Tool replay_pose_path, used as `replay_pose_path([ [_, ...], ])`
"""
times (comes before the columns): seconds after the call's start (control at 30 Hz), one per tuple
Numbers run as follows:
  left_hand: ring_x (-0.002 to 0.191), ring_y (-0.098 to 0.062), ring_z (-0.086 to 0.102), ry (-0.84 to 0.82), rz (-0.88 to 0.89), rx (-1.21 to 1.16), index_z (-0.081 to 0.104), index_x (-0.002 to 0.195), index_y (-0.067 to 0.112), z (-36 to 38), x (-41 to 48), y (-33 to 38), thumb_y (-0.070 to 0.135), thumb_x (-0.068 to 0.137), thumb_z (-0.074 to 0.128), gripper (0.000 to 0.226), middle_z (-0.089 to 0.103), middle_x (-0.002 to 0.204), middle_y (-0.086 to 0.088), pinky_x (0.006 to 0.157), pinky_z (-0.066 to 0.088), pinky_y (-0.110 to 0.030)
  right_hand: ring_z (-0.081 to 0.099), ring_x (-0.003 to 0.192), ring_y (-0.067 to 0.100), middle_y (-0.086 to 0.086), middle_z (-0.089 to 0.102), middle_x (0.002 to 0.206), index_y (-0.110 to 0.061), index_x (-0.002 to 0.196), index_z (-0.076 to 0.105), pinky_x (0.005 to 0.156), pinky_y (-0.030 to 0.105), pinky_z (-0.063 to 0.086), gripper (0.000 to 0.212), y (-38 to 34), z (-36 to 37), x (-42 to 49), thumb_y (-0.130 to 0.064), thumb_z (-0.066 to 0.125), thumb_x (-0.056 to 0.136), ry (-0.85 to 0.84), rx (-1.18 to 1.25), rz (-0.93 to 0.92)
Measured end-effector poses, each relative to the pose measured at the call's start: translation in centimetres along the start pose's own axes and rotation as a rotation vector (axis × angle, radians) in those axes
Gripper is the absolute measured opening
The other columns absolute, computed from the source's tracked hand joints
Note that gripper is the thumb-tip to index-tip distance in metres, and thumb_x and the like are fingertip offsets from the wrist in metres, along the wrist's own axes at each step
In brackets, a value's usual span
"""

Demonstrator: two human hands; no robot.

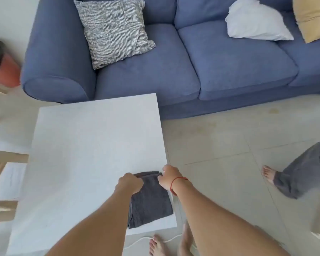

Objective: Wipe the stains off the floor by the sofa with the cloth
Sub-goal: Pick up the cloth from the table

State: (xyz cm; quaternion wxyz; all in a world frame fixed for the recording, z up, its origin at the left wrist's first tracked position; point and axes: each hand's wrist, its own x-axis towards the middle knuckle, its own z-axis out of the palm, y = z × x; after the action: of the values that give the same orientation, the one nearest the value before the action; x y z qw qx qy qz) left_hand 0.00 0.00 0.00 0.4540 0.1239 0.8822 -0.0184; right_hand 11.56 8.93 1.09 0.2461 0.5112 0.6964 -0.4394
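A folded dark grey cloth (151,202) lies on the near right corner of a white table (92,145). My left hand (130,183) is closed on the cloth's far left edge. My right hand (167,177), with a red string around the wrist, grips the cloth's far right corner. Faint yellowish stains (207,126) mark the pale tiled floor in front of the blue sofa (155,74), with another stain (273,110) further right by the sofa's base.
Another person's bare foot and grey trouser leg (303,174) stand on the floor at right. My own bare feet (159,244) and a white cable (140,241) lie below the table edge. A patterned cushion (115,32), other pillows, a wooden chair (0,163) at left.
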Motion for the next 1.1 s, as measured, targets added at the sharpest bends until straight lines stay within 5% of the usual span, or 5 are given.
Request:
replay_pose_path([
  [0.13, 0.095, -0.023, 0.048, 0.041, -0.184, 0.118, 0.053, 0.124, 0.004, 2.7, 3.0, -1.5, 0.037, 0.084, 0.048, 0.052, 0.054, 0.119, -0.01, 0.066, 0.036, -0.025, 0.06, 0.088, 0.029, 0.013, 0.066, 0.108, -0.004, 0.109, 0.058, 0.069, 0.029, 0.044, 0.029, 1.2, 2.6, 2.3, -0.018, 0.057, 0.084, 0.056, -0.02, 0.027],
  [0.3, 0.114, -0.034, 0.056, 0.06, -0.303, -0.319, 0.041, 0.13, -0.005, 3.6, 3.0, -1.6, 0.035, 0.082, 0.07, 0.068, 0.055, 0.123, -0.018, 0.094, 0.051, -0.04, 0.063, 0.099, 0.029, 0.007, 0.068, 0.106, -0.011, 0.107, 0.06, 0.078, 0.031, 0.047, 0.036, 1.5, 4.4, 2.6, -0.034, 0.067, 0.08, 0.062, -0.076, 0.066],
  [0.47, 0.116, -0.034, 0.055, 0.04, -0.097, -0.265, 0.05, 0.129, 0.0, 2.9, 1.2, -0.5, 0.033, 0.098, 0.046, 0.046, 0.059, 0.125, -0.017, 0.099, 0.046, -0.038, 0.055, 0.118, 0.031, 0.012, 0.059, 0.127, -0.008, 0.129, 0.049, 0.098, 0.039, 0.048, 0.044, 0.0, 4.3, 1.2, -0.033, 0.053, 0.093, -0.007, 0.103, 0.031],
  [0.83, 0.108, -0.038, 0.056, 0.37, 0.416, -0.421, 0.049, 0.118, 0.005, -10.7, -9.8, 11.7, 0.028, 0.1, 0.042, 0.029, 0.06, 0.119, -0.018, 0.088, 0.046, -0.041, 0.059, 0.108, 0.034, 0.014, 0.061, 0.117, -0.007, 0.117, 0.047, 0.087, 0.035, 0.045, 0.023, -6.0, -13.8, -6.2, -0.018, 0.049, 0.096, 0.411, 0.492, -0.197],
  [1.1, 0.114, -0.039, 0.054, 0.376, 0.513, -0.462, 0.05, 0.12, 0.001, -10.9, -12.6, 22.0, 0.027, 0.099, 0.045, 0.033, 0.058, 0.123, -0.02, 0.093, 0.042, -0.04, 0.057, 0.112, 0.035, 0.016, 0.058, 0.123, -0.008, 0.119, 0.047, 0.09, 0.035, 0.044, 0.026, -2.6, -24.3, -5.6, -0.019, 0.051, 0.095, 0.52, 0.445, -0.216],
])
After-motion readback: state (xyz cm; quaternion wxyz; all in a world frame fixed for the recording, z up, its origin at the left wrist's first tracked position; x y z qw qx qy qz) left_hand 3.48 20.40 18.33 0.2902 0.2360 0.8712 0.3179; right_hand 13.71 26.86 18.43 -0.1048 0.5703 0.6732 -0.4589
